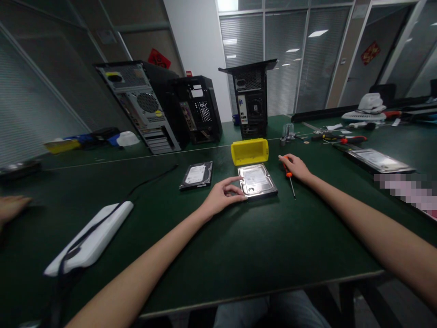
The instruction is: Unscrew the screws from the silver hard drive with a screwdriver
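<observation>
In the head view a silver hard drive point(257, 180) lies flat on the green table, label side up. My left hand point(223, 196) grips its left edge, thumb at the near corner and fingers along the side. To the right, my right hand point(296, 166) is closed around the orange-and-black handle of a screwdriver point(290, 181), whose shaft points toward me and down to the table. Right behind the drive stands a yellow plastic tray point(250, 152), tipped so its hollow faces me. A second hard drive point(197, 175) rests left of my left hand.
Several computer cases point(254, 100) stand at the back. A white power strip point(90, 237) with a black cable lies left. Pliers and a red-handled screwdriver point(353, 140) lie back right, near another hard drive point(378, 161). Another person's hand point(13, 207) shows at the left edge.
</observation>
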{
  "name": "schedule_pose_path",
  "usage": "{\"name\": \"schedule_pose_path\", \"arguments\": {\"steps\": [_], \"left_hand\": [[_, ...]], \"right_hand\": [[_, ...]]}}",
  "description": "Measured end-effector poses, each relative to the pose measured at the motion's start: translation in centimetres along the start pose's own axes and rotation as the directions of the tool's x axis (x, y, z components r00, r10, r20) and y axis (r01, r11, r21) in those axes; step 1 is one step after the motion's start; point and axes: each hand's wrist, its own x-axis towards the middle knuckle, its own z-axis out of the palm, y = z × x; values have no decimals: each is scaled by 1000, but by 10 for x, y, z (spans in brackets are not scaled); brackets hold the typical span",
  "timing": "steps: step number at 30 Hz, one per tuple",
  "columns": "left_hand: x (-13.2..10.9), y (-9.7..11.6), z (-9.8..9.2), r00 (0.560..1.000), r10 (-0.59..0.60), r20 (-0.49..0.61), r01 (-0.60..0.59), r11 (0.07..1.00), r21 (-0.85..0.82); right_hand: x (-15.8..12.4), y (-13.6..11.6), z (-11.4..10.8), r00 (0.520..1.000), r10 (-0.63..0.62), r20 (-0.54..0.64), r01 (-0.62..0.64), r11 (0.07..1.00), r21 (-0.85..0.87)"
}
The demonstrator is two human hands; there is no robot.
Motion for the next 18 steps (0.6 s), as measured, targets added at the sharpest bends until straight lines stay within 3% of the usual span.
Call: {"name": "schedule_pose_path", "arguments": {"steps": [4,18], "left_hand": [[0,-3,-1,999,-13,44,17,996,-83],[1,-3,-2,998,-10,62,18,991,-129]], "right_hand": [[-1,-1,0,1000,-1,4,1,1000,-1],[1,3,1,1000,-16,4,16,1000,15]]}}
